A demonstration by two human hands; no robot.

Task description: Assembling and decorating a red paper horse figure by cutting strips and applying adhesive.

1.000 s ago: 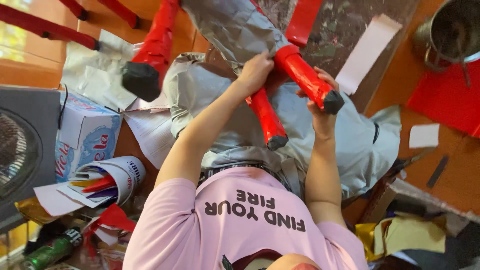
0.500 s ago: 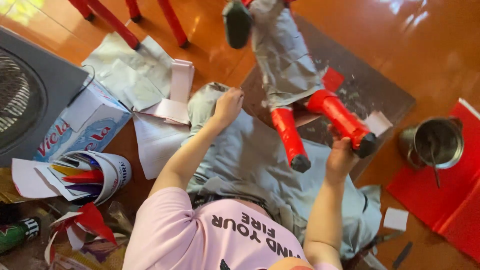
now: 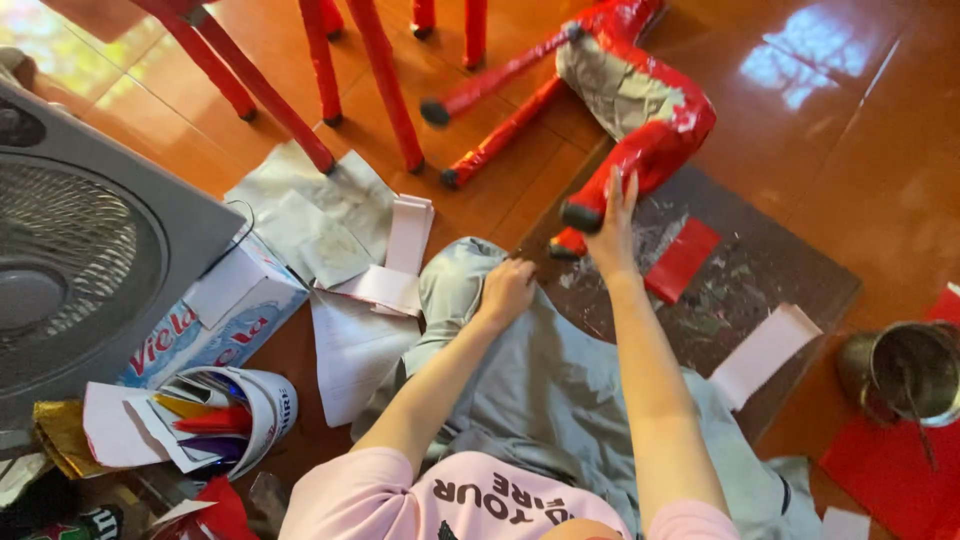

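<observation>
- We saw the right hand point(image 3: 612, 228) stretched out toward twelve o'clock, its fingers wrapped round one red leg of a four-legged paper figure point(image 3: 620, 95) covered partly in red and partly in bare grey paper.
- The figure lay tipped over on the orange floor point(image 3: 840, 130) at about one o'clock from the hand, its other legs pointing toward nine o'clock, black tips showing at their ends.
- The held leg's foot touched the edge of a dark, paint-flecked mat point(image 3: 740, 285), where a red paper piece point(image 3: 682, 258) lay just at four o'clock from the hand.
- We saw the left hand point(image 3: 508, 290) loosely curled, holding nothing, resting on the grey cloth point(image 3: 560, 390) spread over the lap.
- At nine o'clock from that hand lay white paper sheets point(image 3: 385, 270) and a folded strip, and beyond them a tissue box point(image 3: 215, 325) beside a grey fan point(image 3: 80, 260).
- A round tub of coloured paper scraps point(image 3: 225, 420) sat at eight o'clock.
- A metal pot point(image 3: 905, 375) stood at four o'clock, on a red sheet point(image 3: 880, 470).
- Red chair legs point(image 3: 330, 80) stood at eleven o'clock.
</observation>
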